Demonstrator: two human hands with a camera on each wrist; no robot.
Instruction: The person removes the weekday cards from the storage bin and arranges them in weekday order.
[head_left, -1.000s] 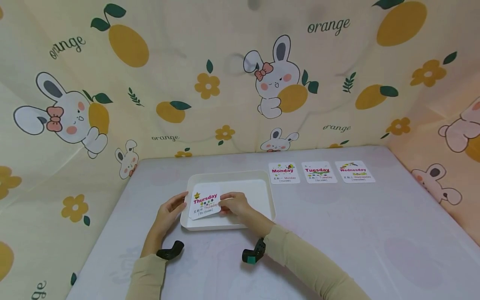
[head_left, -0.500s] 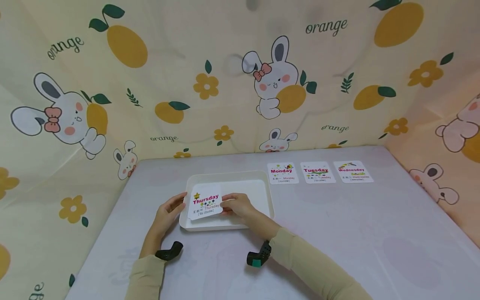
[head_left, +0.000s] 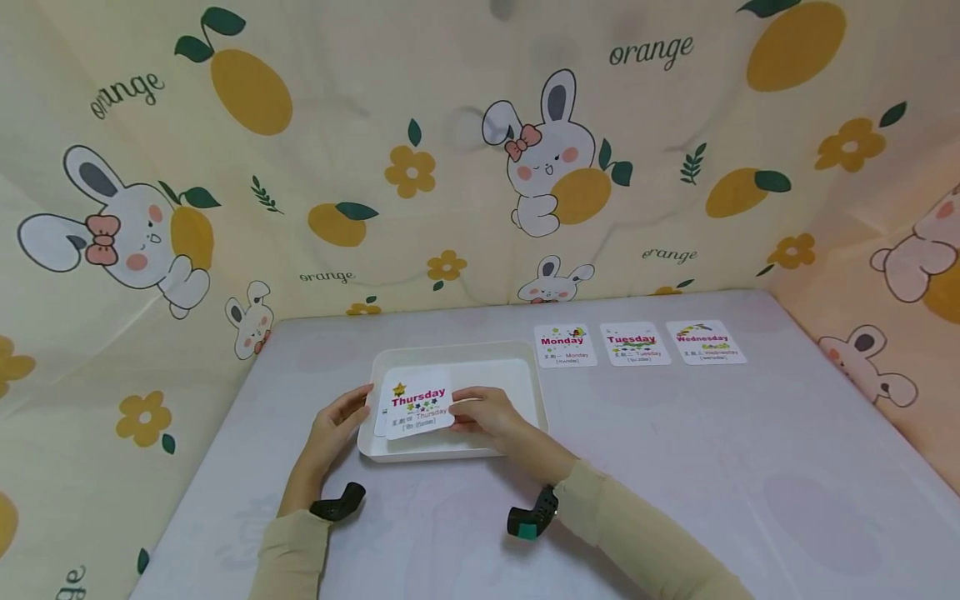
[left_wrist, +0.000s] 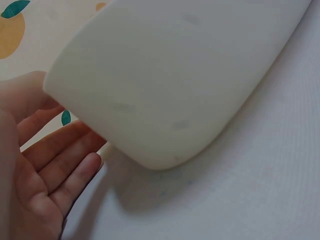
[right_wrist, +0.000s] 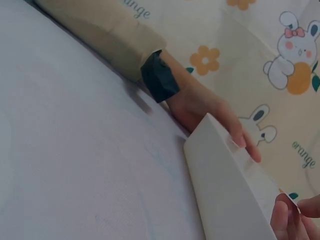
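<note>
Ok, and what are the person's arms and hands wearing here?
The left sleeve and right sleeve are long, plain and beige. A black left wrist device and a black right wrist device show, the latter with a teal patch. Left hand and right hand are ungloved.

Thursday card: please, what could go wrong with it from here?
The right hand pinches the Thursday card by its right edge, so it might slip or bend. Another card shows at its left and could perhaps come along. The left hand is at the tray; a push might shift it.
</note>
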